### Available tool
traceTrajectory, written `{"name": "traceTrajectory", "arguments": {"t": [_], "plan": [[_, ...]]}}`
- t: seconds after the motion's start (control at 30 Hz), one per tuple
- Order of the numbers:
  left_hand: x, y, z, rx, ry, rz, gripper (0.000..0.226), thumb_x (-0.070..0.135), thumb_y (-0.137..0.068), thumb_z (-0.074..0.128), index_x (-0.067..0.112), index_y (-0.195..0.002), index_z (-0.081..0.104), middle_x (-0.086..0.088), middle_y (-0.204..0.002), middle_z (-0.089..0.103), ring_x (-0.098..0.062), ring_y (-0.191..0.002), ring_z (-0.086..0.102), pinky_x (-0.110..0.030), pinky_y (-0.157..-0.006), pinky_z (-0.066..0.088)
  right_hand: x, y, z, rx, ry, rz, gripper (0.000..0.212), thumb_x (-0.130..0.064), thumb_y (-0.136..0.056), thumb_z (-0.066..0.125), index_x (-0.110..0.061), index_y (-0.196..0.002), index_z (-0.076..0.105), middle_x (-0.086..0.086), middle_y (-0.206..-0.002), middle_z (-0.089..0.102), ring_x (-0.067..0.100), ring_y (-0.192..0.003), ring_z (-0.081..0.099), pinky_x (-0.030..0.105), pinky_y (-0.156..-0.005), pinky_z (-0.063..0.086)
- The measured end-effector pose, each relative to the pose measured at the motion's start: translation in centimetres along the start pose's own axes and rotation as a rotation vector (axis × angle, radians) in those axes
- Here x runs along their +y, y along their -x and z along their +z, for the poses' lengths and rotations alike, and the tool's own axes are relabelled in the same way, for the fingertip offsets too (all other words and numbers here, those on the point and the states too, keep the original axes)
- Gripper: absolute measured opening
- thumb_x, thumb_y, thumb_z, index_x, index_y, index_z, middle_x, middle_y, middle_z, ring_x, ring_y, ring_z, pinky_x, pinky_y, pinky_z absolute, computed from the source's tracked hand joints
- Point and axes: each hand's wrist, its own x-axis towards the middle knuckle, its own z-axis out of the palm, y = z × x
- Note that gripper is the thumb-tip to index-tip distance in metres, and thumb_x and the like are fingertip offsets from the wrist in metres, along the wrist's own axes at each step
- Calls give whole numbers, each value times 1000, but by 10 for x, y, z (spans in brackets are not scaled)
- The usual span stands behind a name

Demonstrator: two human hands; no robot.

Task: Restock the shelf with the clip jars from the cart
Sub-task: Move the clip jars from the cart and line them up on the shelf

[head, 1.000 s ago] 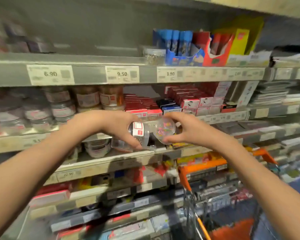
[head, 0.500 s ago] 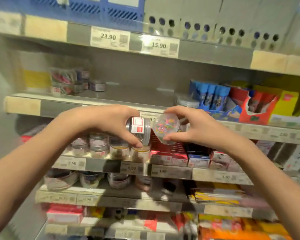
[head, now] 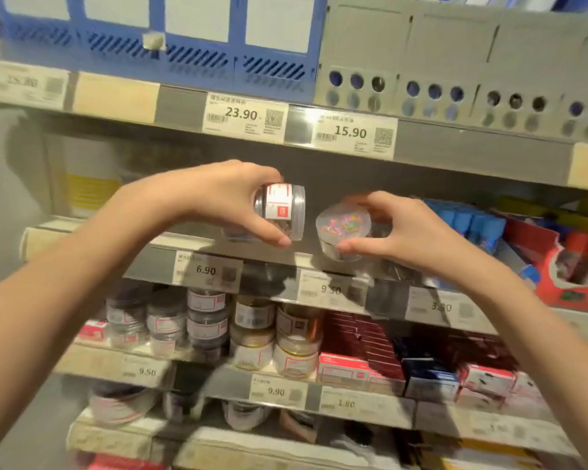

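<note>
- Two clip jars are being carried up to the shelf [head: 197, 247]: the left hand [head: 218, 198] is gripping a labelled jar [head: 280, 210] tipped on its side, fingers clamped round it.
- The right hand [head: 397, 228] is pinching a jar of coloured clips [head: 343, 228], fingers curled on its rim, lid facing the camera.
- Both jars are hanging just above the shelf's front lip, near the 6.90 tag [head: 206, 270]; the placing step is in hand.
- Next, each jar probably needs turning upright before setting down.
- Bare room is showing behind the jars; blue boxes [head: 469, 225] are crowding the right.

Dim, soft, blurred toward edges
</note>
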Motion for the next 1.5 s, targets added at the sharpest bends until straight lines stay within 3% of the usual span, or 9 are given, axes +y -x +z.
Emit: {"name": "traceTrajectory", "arguments": {"t": [0.17,0.33,0.43,0.57,0.7,0.87,1.2,1.4,1.5], "plan": [[-20,-32,6,-167,-19,-193,43,64,-65,69,24,-56,58,14,-49,57,1,-50,53,-15,-50,37,7,-22,4,-63,89,86,80,-68,-60,63,-33,-131,48,-9,-108,65,8,-96,60,24,-81,47],[-50,-48,23,-339,86,-318,89,77,-51,70,37,-128,48,14,-130,48,-15,-125,45,-29,-99,35,15,-35,7,-89,75,136,65,-46,-71,74,-32,-129,49,-16,-112,54,4,-102,51,18,-83,39],[-58,-52,26,-301,62,-206,105,86,-40,69,43,-131,41,20,-138,44,-11,-127,44,-36,-108,34,17,-40,9,-144,23,181,61,-43,-69,76,-31,-124,51,-13,-113,59,7,-102,57,21,-88,45],[-52,-54,27,-401,105,-181,76,71,-60,67,40,-124,40,25,-124,43,-2,-123,39,-22,-104,27,20,-43,13,-181,-70,198,48,-40,-66,77,-36,-108,55,-13,-108,64,7,-100,61,29,-93,49],[-65,-64,40,-484,35,-218,126,93,-31,62,43,-142,29,18,-147,34,-10,-136,32,-39,-115,21,29,-49,16,-224,-60,191,52,-45,-68,76,-33,-113,55,-11,-109,65,8,-100,62,35,-94,49],[-46,-63,36,-263,39,1,73,62,-63,73,33,-125,48,18,-118,55,-6,-110,54,-28,-97,45,43,-61,19,-293,-63,185,64,-50,-70,73,-30,-125,49,-9,-114,62,7,-102,60,35,-96,47],[-49,-70,37,-270,57,41,78,56,-66,74,37,-134,41,15,-124,55,-7,-113,53,-28,-98,44,46,-86,28,-354,59,95,55,-44,-78,70,-29,-127,50,-11,-123,55,5,-110,51,19,-92,38],[-58,-75,41,-241,213,10,65,67,-48,68,37,-105,58,25,-80,65,12,-74,58,-7,-61,39,29,-86,22,-374,-17,9,52,-40,-76,73,-34,-123,52,-23,-118,53,-7,-105,47,2,-85,33],[-60,-77,43,-256,268,26,53,57,-56,75,32,-100,62,24,-79,67,9,-71,60,-7,-61,41,21,-88,33,-399,-29,-19,48,-40,-73,76,-30,-116,58,-17,-112,60,0,-100,54,16,-89,41]]}}
